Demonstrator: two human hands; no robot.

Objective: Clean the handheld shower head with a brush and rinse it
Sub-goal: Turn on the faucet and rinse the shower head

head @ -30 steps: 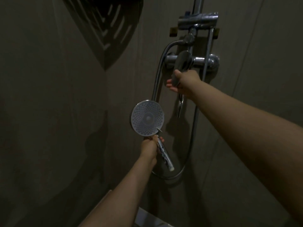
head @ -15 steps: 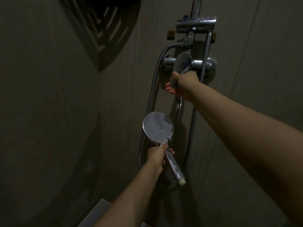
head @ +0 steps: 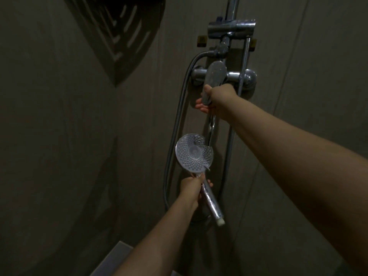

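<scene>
My left hand [head: 192, 188] grips the chrome handheld shower head [head: 194, 153] by the top of its handle, just under the round face. The perforated face points toward me and stands upright in front of the wall. A thin stream of water [head: 211, 128] drops from the tap spout onto the upper right of the face. My right hand [head: 216, 99] holds the chrome mixer lever [head: 214, 80] higher up, thumb on top and fingers under it. No brush is in sight.
The mixer tap body [head: 235, 75] and the vertical riser rail with its holder [head: 232, 28] are fixed to the tiled wall. A metal hose [head: 175, 128] loops down the left of the tap. A dark corner shelf [head: 123, 30] hangs upper left. A pale ledge [head: 113, 257] lies at the bottom.
My left hand has lowered the shower head and brought it right, under the spout. Water now falls on its face. My right hand stays on the lever.
</scene>
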